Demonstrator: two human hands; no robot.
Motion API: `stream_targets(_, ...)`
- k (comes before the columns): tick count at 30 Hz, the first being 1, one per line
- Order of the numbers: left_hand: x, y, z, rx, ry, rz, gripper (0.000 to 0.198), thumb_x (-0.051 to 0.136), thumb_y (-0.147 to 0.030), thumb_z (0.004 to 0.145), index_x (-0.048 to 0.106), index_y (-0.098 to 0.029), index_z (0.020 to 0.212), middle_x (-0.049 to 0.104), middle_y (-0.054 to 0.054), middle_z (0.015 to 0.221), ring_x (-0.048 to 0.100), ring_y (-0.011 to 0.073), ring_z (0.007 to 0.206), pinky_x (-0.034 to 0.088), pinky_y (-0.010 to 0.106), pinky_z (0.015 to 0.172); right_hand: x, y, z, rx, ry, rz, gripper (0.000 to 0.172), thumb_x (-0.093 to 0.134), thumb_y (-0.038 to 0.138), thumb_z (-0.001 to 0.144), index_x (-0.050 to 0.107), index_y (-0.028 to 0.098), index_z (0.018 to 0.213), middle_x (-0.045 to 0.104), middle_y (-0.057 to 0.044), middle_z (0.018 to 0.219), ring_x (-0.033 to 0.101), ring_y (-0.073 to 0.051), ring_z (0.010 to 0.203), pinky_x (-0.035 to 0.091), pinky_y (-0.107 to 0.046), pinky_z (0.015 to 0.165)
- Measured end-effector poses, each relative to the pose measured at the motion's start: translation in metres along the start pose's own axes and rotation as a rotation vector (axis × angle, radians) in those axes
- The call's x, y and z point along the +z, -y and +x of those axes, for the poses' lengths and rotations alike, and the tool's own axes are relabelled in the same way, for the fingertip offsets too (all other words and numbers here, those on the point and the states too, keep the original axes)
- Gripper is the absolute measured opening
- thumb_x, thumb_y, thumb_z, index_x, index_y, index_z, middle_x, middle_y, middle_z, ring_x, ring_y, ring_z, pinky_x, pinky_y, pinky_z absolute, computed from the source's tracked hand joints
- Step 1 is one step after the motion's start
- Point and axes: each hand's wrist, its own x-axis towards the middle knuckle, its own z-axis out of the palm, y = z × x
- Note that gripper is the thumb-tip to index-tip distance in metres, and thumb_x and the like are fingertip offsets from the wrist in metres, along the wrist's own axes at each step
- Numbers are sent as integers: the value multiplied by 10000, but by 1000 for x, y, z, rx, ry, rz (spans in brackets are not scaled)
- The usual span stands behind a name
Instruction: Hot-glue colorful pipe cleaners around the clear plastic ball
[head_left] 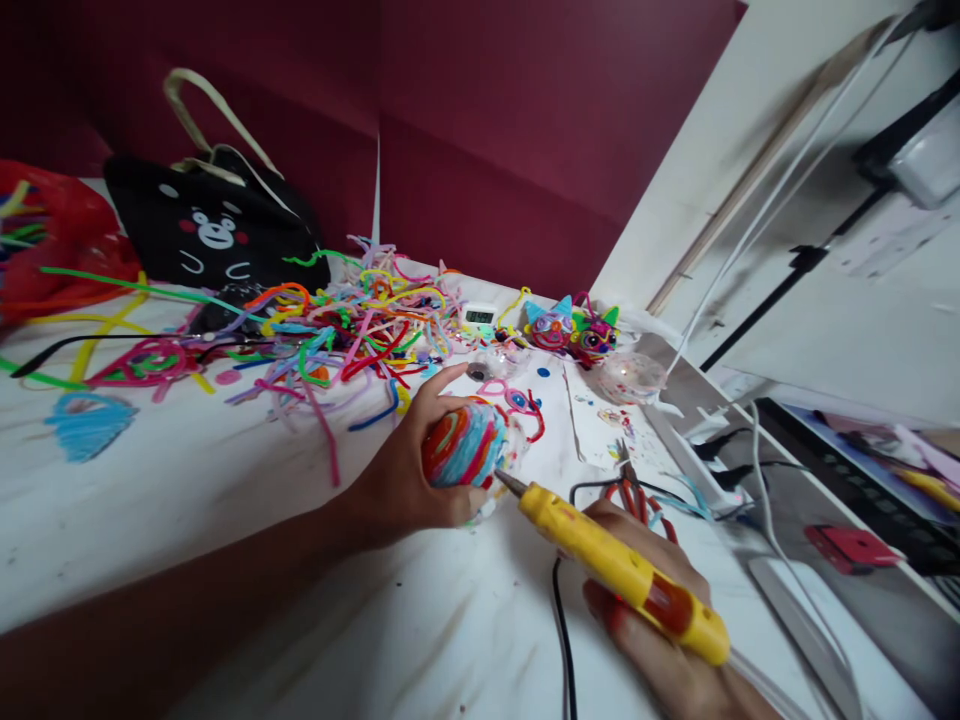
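Observation:
My left hand (409, 465) is wrapped round a ball (469, 445) covered in stripes of orange, light blue and pink pipe cleaner. The ball's right side looks clear or whitish, without stripes. In my right hand (660, 600) is a yellow hot glue gun (622, 560), its grey metal nozzle pointing at the ball's right side, touching or nearly so. A glue stick trails from the gun's back end. Just past the ball lies a pink pipe cleaner piece (517, 400) with a blue eye on it.
A tangled heap of pipe cleaners (360, 330) spreads behind my left hand, near a black bag (217, 235). Pliers with red handles (634, 490) lie beyond the glue gun. Two decorated balls (551, 325), a clear bowl (630, 378) and a small digital timer (478, 317) stand at the back.

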Motion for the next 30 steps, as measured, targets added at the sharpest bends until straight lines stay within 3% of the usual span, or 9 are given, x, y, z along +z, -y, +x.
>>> stream_targets(3, -5, -1, 7, -28, -68, -78, 1060, 816, -238, 563, 315, -298, 1496, 632, 52, 1200, 661, 212, 952, 560, 292, 773, -5, -6, -1, 140, -8, 117, 63, 591, 297, 868, 623, 248, 846, 644, -37, 811, 624, -200, 701, 500, -289, 592)
stream_targets(6, -15, 1, 18, -66, -232, -126, 1031, 806, -258, 587, 322, -298, 1497, 652, 28, 1094, 652, 174, 805, 535, 266, 647, -6, -16, 0, 414, 24, 249, 142, 684, 347, 782, 651, 226, 849, 659, -52, 794, 604, -194, 668, 478, -275, 527)
stream_targets(9, -24, 6, 28, -30, -350, -99, 1025, 810, -255, 560, 361, -270, 1481, 649, 20, 1051, 643, 165, 805, 533, 275, 688, -1, -26, 6, 731, 139, 363, 211, 726, 348, 717, 667, 187, 840, 577, 15, 590, 477, -114, 487, 362, -222, 435)
stream_targets(11, -26, 9, 31, -21, -369, -81, 1011, 805, -244, 561, 373, -264, 1476, 650, 8, 1026, 643, 164, 821, 529, 276, 719, 6, -29, 11, 814, 219, 388, 230, 745, 349, 692, 646, 167, 794, 562, 32, 538, 475, -99, 453, 363, -219, 436)
stream_targets(16, -25, 14, 30, 9, -323, -56, 1046, 826, -265, 561, 353, -244, 1493, 648, 20, 1046, 652, 167, 815, 537, 280, 732, 14, -30, 18, 854, 285, 356, 432, 721, 564, 740, 620, 149, 807, 620, -10, 629, 576, -118, 505, 463, -251, 494)
stream_targets(20, -24, 18, 29, 34, -310, -27, 1032, 818, -264, 571, 355, -259, 1493, 629, 32, 1109, 656, 164, 848, 541, 284, 767, 2, -30, 20, 808, 360, 174, 518, 631, 655, 815, 661, 139, 845, 621, -17, 621, 578, -137, 499, 449, -261, 480)
stream_targets(26, -25, 16, 30, 51, -337, -28, 1009, 813, -263, 571, 373, -258, 1479, 615, 14, 1077, 640, 150, 824, 532, 270, 743, -21, -20, 27, 589, 359, -379, 314, 576, 431, 882, 679, 177, 729, 647, -43, 609, 514, -162, 529, 322, -283, 518)
stream_targets(30, -25, 13, 30, 48, -332, -35, 998, 807, -250, 580, 370, -270, 1477, 621, 7, 1071, 636, 152, 822, 524, 287, 766, -25, -17, 52, 421, 381, -560, 249, 520, 295, 907, 724, 183, 820, 666, -49, 626, 565, -184, 542, 361, -297, 557)
